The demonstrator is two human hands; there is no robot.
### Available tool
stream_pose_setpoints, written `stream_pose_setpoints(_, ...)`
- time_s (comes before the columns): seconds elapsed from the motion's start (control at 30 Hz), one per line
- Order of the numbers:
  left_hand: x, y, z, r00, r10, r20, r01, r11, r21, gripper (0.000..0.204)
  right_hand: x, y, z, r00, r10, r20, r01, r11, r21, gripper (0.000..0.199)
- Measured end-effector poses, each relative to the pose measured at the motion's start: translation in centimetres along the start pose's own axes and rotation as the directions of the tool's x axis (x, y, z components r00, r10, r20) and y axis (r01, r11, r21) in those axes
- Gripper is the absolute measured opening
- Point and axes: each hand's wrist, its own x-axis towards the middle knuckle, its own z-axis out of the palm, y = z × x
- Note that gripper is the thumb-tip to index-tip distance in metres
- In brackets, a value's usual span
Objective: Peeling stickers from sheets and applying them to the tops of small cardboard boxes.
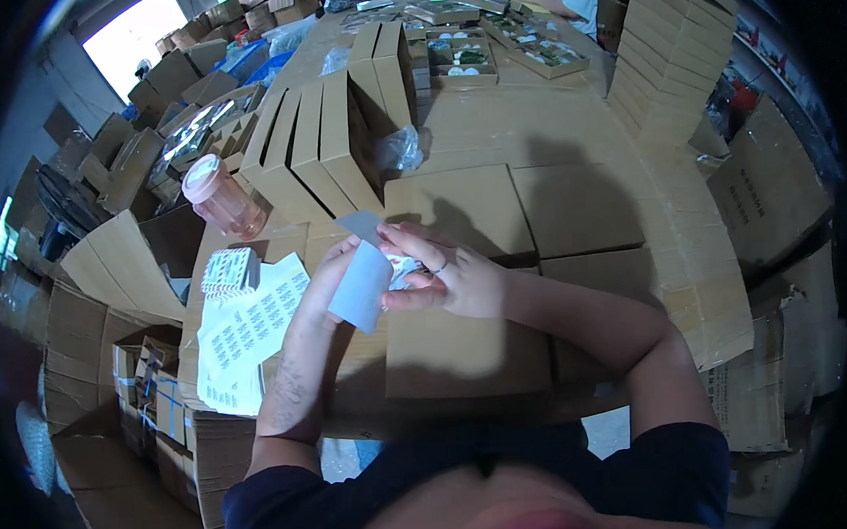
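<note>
My left hand point(334, 269) is closed on a curled strip of pale paper point(361, 287), its fingers mostly hidden behind it. A second flap of the strip, greyer, sticks up above the fingers. My right hand point(469, 280), with a ring on one finger, meets it from the right. Its thumb and fingers close around a small whitish thing with coloured marks point(405, 269), too covered to name. Both hands hover over flat brown cardboard boxes point(469, 351) laid side by side on the table. Left of my left forearm lie printed label sheets point(251, 338), with a stack of small labels point(230, 273) on top.
A pink lidded bottle point(223, 199) stands at the left, beside upright brown boxes point(319, 147). Clear plastic wrap point(399, 150) lies near them. Tall stacked boxes point(664, 65) rise at the right. Farther back are filled trays point(461, 60) and another person point(573, 6).
</note>
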Motion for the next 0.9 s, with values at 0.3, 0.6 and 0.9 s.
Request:
stream_pose_setpoints(0.3, -1.0, 0.1, 2.7, 0.998, 0.059, 0.026, -0.064, 0.943, 0.328, 0.046, -0.3, -0.5, 0.1, 0.997, 0.075, -0.032, -0.073, 0.996, 0.058, 0.062)
stream_pose_setpoints(0.6, -1.2, 0.7, 3.0, 0.993, -0.037, 0.115, 0.024, 0.994, 0.110, 0.046, 0.4, -1.1, -0.3, 0.999, 0.008, -0.037, -0.006, 0.999, 0.050, 0.075)
stream_pose_setpoints(0.9, -0.7, -0.4, 1.1, 0.987, 0.015, 0.162, 0.005, 0.992, -0.125, 0.046, -0.4, -0.8, 0.3, 0.998, -0.042, -0.042, 0.033, 0.982, -0.186, 0.064)
